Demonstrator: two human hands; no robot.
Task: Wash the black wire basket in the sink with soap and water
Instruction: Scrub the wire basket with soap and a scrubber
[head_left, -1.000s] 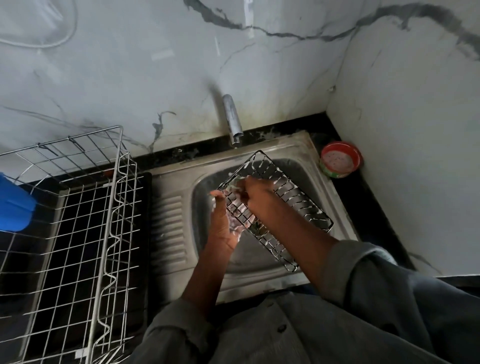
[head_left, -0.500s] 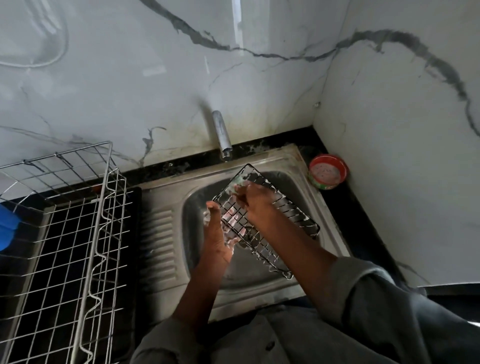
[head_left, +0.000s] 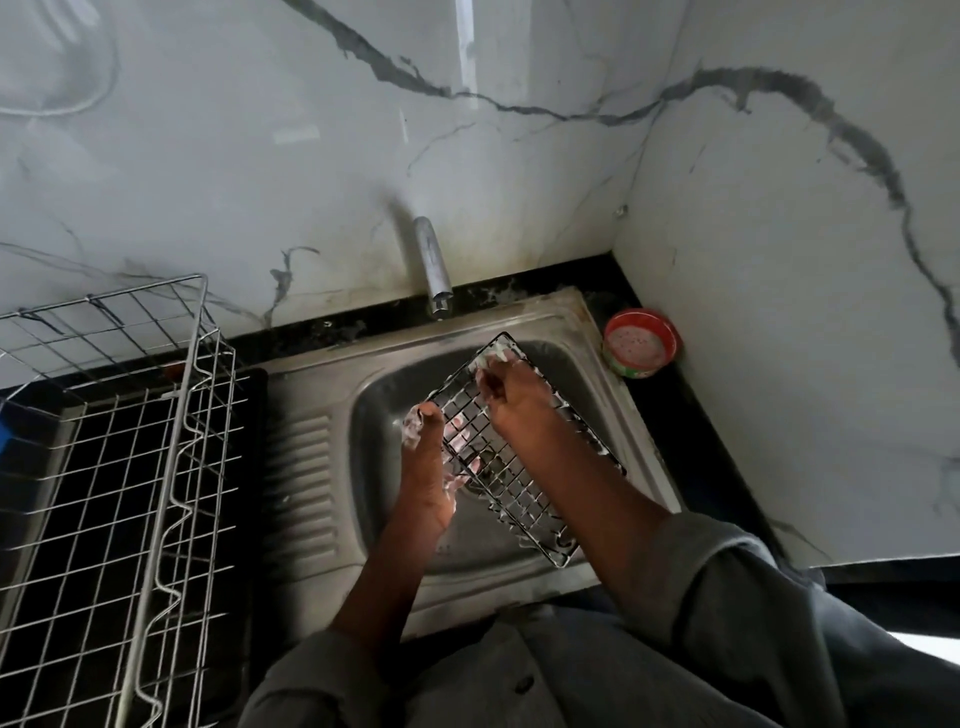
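Note:
The black wire basket (head_left: 524, 493) is held tilted over the steel sink (head_left: 322, 467), streaked with white foam. My left hand (head_left: 423, 467) grips its left rim, thumb on the near side and fingers showing through the mesh from behind. My right hand (head_left: 511, 392) is inside the basket near its far corner, fingers curled round a small foamy scrubber (head_left: 485, 361) pressed against the wires. Both hands carry soap suds. The tap (head_left: 432, 270) stands just behind the basket; no water stream is visible.
A red-rimmed soap tub (head_left: 643, 343) sits on the black counter at the sink's right back corner. A large silver wire dish rack (head_left: 119, 457) stands left of the sink. Marble walls close in behind and to the right.
My right hand and the scrubber have moved up the basket toward its far corner. The left hand keeps its hold on the rim. The camera has tilted upward a little.

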